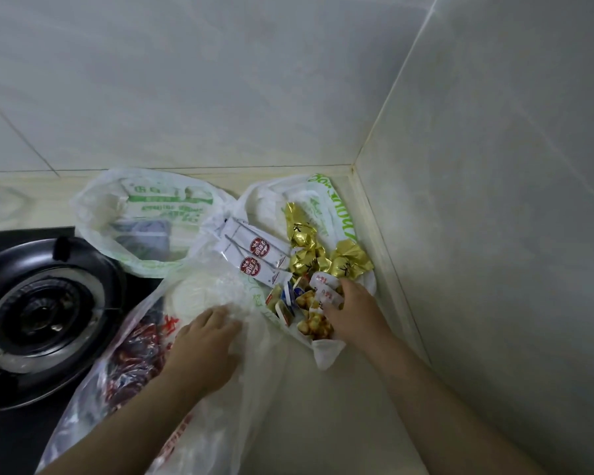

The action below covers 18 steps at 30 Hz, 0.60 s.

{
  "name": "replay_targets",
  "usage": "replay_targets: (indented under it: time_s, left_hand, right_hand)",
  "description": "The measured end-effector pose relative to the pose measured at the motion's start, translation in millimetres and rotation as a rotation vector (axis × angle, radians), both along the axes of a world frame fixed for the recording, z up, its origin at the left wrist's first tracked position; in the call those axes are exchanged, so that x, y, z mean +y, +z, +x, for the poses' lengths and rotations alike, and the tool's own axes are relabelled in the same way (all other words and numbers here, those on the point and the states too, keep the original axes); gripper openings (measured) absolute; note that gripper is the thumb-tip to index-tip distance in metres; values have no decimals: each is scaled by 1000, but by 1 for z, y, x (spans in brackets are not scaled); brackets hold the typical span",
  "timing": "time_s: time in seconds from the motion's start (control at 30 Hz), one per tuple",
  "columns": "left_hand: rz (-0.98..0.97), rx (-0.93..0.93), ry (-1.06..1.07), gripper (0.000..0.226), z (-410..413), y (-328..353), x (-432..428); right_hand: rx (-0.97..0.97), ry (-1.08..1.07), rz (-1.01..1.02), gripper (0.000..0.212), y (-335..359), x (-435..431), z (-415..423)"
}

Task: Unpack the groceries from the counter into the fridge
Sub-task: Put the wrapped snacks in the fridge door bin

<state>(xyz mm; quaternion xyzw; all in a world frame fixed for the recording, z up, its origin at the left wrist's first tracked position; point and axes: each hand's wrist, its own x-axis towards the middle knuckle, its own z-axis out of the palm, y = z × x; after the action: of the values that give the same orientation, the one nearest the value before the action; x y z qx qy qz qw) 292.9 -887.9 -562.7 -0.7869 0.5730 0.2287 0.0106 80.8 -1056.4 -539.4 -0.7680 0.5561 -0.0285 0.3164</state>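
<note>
Groceries lie in the counter's back right corner on an opened white plastic bag (319, 200). Gold foil-wrapped sweets (326, 258) sit at the back, two white sachets with red labels (254, 255) to their left, and small yellow, white and blue snack packets (306, 303) in front. My right hand (354, 306) grips several of the snack packets, fingers curled round them. My left hand (203, 341) presses flat on a clear plastic bag (199, 296) that holds a white round item and red-printed packs.
A black gas stove burner (38, 313) fills the left side, with the clear bag partly draped over it. A second white bag with green print (144, 217) stands behind. Tiled walls (494, 200) close the corner at the back and right. Beige counter (340, 406) shows in front.
</note>
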Motion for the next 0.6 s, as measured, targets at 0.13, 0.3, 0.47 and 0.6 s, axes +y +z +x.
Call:
replay_targets:
  time_s: [0.13,0.3,0.47,0.6]
  left_hand:
    - [-7,-9,18,58,0,-1,2]
    - [-27,2,34,57,-1,-5,5]
    - [-18,29,47,59,-1,-4,4]
    - [-5,41,52,58,-1,-1,3]
  right_hand:
    - [52,119,-192,42,-3,3,6]
    - [6,207,-270,37,-3,0,21]
    - [128,132,-238,49,-3,-36,24]
    - [374,222,-105,67,1,-59,18]
